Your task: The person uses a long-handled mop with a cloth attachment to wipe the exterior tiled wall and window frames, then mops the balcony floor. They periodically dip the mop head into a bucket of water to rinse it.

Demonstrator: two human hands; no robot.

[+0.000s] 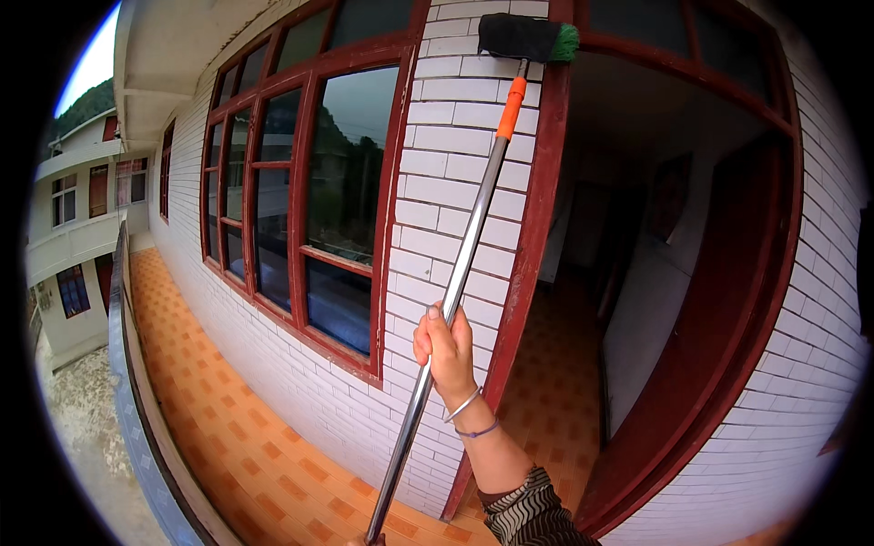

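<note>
A long-handled brush rises from the lower edge to the top of the white tiled wall [428, 214]. Its silver pole [475, 223] has an orange collar [513, 107] near the top. The black head [514, 38] with green bristles [565, 43] is up by the tiles and the red door frame [531, 246]. Midway along the pole my right hand [444, 350] is closed around it, a bangle and a thin band on the wrist. At the bottom edge a little of my left hand [365, 540] shows at the pole's lower part; most of it is cut off.
Red-framed windows [341, 173] fill the wall to the left. An open doorway with a red door [696, 337] lies on the right. Orange patterned tiles [264, 437] cover the walkway floor, bounded at far left by a railing [137, 409]. Neighbouring buildings [77, 205] stand beyond.
</note>
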